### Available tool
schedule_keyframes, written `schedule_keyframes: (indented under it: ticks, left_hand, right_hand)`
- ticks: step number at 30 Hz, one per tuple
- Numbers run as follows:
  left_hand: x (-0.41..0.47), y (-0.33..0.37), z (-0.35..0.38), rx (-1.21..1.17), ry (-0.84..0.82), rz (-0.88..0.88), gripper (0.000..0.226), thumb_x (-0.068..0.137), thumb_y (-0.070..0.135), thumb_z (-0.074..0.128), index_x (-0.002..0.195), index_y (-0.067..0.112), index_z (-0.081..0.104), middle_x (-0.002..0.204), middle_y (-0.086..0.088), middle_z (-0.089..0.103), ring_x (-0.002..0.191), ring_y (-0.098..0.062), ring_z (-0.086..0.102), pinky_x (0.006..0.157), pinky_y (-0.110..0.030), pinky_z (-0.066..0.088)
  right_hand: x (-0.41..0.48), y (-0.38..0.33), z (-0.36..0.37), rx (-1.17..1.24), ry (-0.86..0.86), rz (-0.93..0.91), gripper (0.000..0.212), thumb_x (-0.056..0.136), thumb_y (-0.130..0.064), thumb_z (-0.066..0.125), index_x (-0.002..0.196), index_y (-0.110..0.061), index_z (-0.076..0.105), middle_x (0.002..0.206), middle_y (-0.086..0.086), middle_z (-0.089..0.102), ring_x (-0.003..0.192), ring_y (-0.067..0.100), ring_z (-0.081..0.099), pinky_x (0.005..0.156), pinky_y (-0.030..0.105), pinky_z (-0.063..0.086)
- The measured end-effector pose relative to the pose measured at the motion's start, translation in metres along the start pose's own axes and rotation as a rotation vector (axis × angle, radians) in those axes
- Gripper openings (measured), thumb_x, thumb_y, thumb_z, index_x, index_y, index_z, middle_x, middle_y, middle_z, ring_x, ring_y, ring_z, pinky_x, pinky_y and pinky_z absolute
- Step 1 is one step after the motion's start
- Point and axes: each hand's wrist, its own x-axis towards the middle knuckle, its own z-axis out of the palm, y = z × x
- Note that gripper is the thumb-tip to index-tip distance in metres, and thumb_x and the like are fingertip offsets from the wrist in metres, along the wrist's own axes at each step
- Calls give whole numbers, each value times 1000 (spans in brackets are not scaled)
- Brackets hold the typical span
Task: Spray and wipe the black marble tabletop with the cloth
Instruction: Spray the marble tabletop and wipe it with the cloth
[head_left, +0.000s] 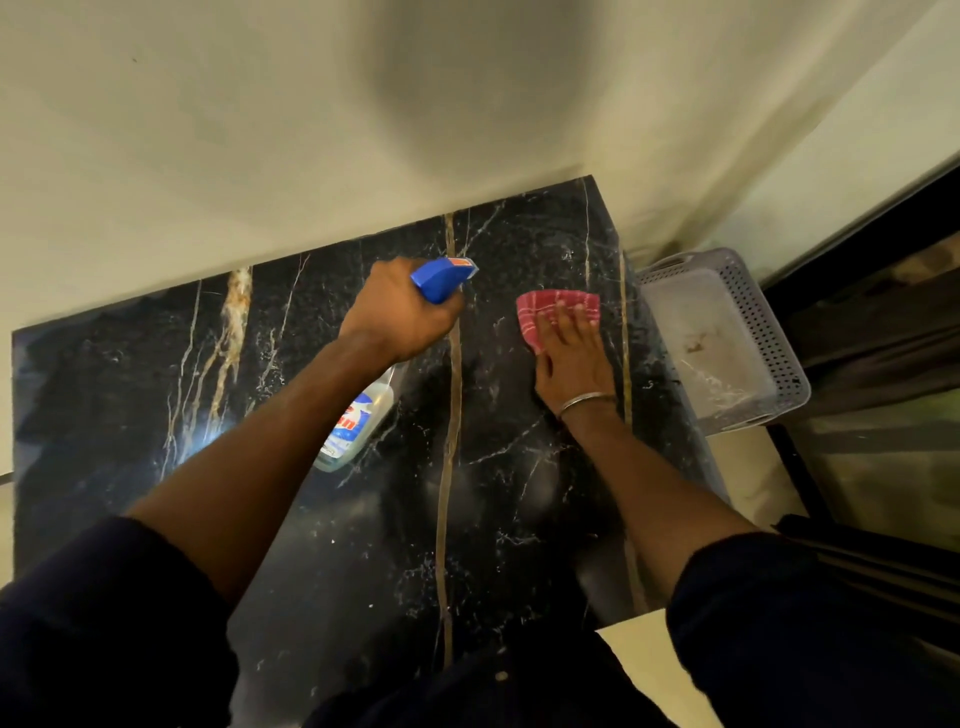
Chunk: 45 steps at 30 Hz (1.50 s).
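Across the black marble tabletop (363, 519), set against a pale wall, I am working both hands. Beyond its right edge, a perforated grey basket (769, 332) is sitting. My left hand (400, 312) is gripping the spray bottle (358, 421) by its blue trigger head, clear body hanging beneath my wrist. My right hand (571, 358) is lying flat, fingers spread, fingertips pressing the red checked cloth (540, 312) onto the marble near the far right corner.

You are facing a cream wall (260, 130); a perforated grey basket (727, 338) is sitting beside dark glass doors (883, 364).
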Motion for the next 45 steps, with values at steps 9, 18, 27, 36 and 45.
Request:
schedule_keyframes:
  ticks: [9,18,27,36,45]
  left_hand:
    - [8,1,6,10,-20,-27,13,83,21,65,76,14,57,55,4,51,45,-6,47,50,-16,38]
    - [36,-1,3,145,-51,-93,24,76,32,69,75,13,56,57,-3,53,50,-18,52,52,-28,45]
    - [38,3,1,89,-4,-10,21,79,29,66,66,18,54,56,-4,54,47,-15,48,50,-25,40]
    - [28,-10,-31,29,73,-25,32,83,23,65,62,29,43,55,4,46,46,-8,40,44,-8,30]
    - [32,-21,-40,20,115,-39,34,84,20,65,60,27,41,52,4,42,44,-9,37,42,-9,30]
  right_hand:
    - [-28,-104,28,25,-82,-182,62,92,-29,48,151,-15,33,159,17,25,148,40,12,120,55,6]
    - [-55,-27,25,45,-36,-434,59,89,-29,48,145,-13,45,155,14,34,147,33,21,120,51,16]
    - [-26,-40,31,39,-43,-497,57,88,-30,43,143,-12,48,154,16,37,146,36,24,119,54,18]
    - [57,-41,14,111,163,407,60,89,-25,50,147,-14,39,156,19,31,147,40,16,120,55,8]
    - [57,-90,32,90,-85,-561,57,88,-20,55,143,-12,46,153,15,38,145,36,25,120,53,17]
